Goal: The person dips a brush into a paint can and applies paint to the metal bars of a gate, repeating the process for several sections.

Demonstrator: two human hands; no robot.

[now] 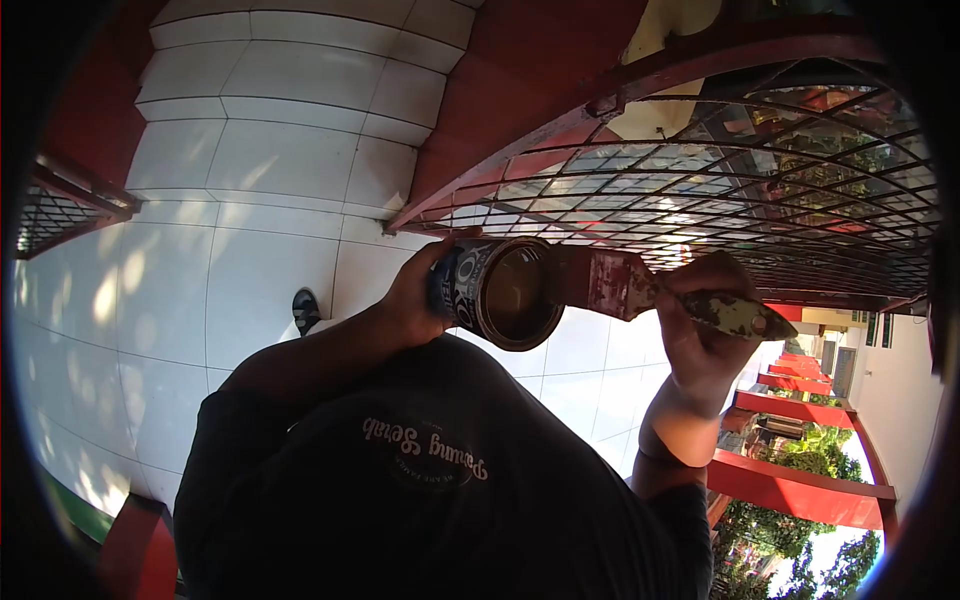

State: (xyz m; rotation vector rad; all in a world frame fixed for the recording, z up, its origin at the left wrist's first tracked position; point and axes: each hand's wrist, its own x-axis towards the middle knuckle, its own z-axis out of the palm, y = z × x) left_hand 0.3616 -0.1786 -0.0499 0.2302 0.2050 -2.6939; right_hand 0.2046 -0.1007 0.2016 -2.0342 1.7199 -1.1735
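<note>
My left hand (412,296) is wrapped round a paint can (466,284) with a printed label, tilted so that its open mouth and brownish inside show. My right hand (705,340) grips the handle of a wide paintbrush (620,284), which is worn and spotted with paint. The brush points left, its dark reddish bristles at the can's rim; whether they touch it cannot be made out. Beyond both hands stands a dark red metal lattice (640,180).
White tiled steps (290,85) rise at the upper left, beside a red surface (510,80). White floor tiles (270,270) spread below, with my shoe (306,308) on them. Another lattice panel (65,210) is at far left. Red beams (800,490) and greenery show at lower right.
</note>
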